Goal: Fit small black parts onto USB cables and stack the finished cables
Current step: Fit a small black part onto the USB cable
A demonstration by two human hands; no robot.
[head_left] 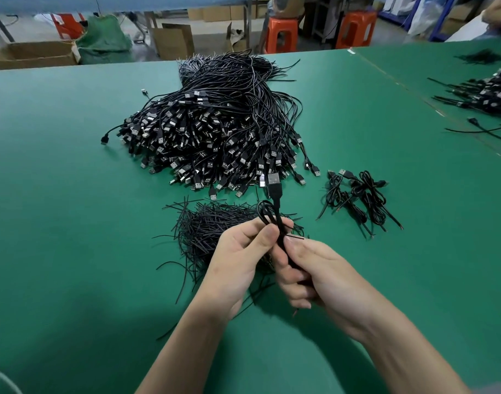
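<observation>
Both hands work together at lower centre of the frame, above a green table (73, 172). The left hand (237, 260) has thumb and forefinger pinched shut on a folded USB cable (274, 211), gripping it just below a small loop that rises above the fingers. The right hand (314, 274) is curled closed around the lower run of the same cable, its fingers wrapped over the bundled strands; a short black tie end (294, 238) pokes out to the right between the two thumbs. Whether that end is already wound round the cable cannot be told. The cable's USB plug (272, 180) stands upright above the hands, metal end upward.

Directly behind the hands, touching the table at centre frame, lies a loose heap of thin black ties (203, 226). Beyond it, at upper centre, sits a large pile of unbundled USB cables (209, 132), plugs fanned toward the camera and bare wire tails pointing to the far edge.

At right of centre, near the hands but apart from both piles, a small group of finished bundled cables (360, 197) lies side by side on the table.

At the far right edge another pile of cables (482, 95) lies on the adjoining table section. Orange stools (282, 34) and cardboard boxes (33, 54) stand on the floor along the top of the frame.
</observation>
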